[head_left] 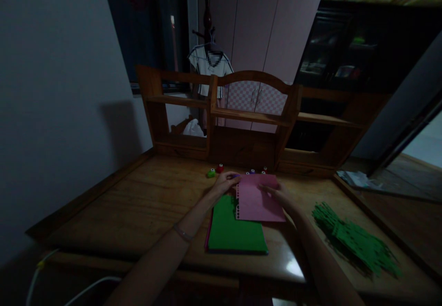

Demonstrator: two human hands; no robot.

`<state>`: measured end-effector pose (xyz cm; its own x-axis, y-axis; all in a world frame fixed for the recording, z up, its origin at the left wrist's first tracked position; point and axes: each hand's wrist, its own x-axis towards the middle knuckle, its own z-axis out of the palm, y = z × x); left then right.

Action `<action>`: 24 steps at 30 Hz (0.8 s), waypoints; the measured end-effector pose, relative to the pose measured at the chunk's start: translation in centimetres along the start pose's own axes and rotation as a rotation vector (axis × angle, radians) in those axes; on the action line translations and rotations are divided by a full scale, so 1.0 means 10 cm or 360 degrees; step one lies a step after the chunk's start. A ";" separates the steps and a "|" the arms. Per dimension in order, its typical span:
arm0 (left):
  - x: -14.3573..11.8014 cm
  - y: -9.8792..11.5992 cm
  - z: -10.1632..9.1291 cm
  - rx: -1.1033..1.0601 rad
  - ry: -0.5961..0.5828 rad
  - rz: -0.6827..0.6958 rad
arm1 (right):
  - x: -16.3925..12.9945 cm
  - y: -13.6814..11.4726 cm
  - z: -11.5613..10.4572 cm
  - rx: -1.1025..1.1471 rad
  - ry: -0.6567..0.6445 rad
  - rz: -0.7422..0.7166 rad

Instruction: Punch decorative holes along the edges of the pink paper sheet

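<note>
My left hand (225, 184) is closed at the upper left corner of a pink sheet of paper (255, 207). A small purple thing (235, 175) shows at its fingertips, too small to name for certain. Down the sheet's left edge runs a row of holes. On the sheet's right side, my right hand (276, 193) grips the paper, its fingers lying over the front. Beneath, partly covered by the pink sheet, a green sheet (236, 237) tops a stack of coloured paper on the wooden table.
Small green (211, 173) and red (220, 168) pieces with white round tops stand behind my left hand; several similar ones are behind the pink sheet. A heap of cut green paper (355, 239) lies at right. A wooden shelf (253, 117) rises along the table's back.
</note>
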<state>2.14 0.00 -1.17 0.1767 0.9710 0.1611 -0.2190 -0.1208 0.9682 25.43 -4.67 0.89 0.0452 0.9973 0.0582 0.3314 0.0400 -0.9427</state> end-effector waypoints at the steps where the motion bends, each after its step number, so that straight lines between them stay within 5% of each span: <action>1: -0.01 0.01 0.01 -0.0001 0.0018 0.0000 | 0.00 0.01 0.00 0.0040 -0.0012 0.0025; 10: -0.07 0.08 0.12 0.0045 0.0179 0.0100 | -0.05 -0.10 0.01 0.0041 -0.0004 0.0059; 17: -0.05 0.07 0.11 0.0105 0.0156 0.0121 | -0.11 -0.20 0.03 -0.0016 0.0050 0.0146; 24: -0.06 0.08 0.09 0.0086 0.0090 0.0137 | -0.05 -0.06 0.02 0.0138 0.0009 0.0135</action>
<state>2.70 -0.82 -0.36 0.1047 0.9664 0.2348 -0.1785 -0.2140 0.9604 25.01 -5.21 1.32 0.0752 0.9969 -0.0213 0.2433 -0.0390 -0.9692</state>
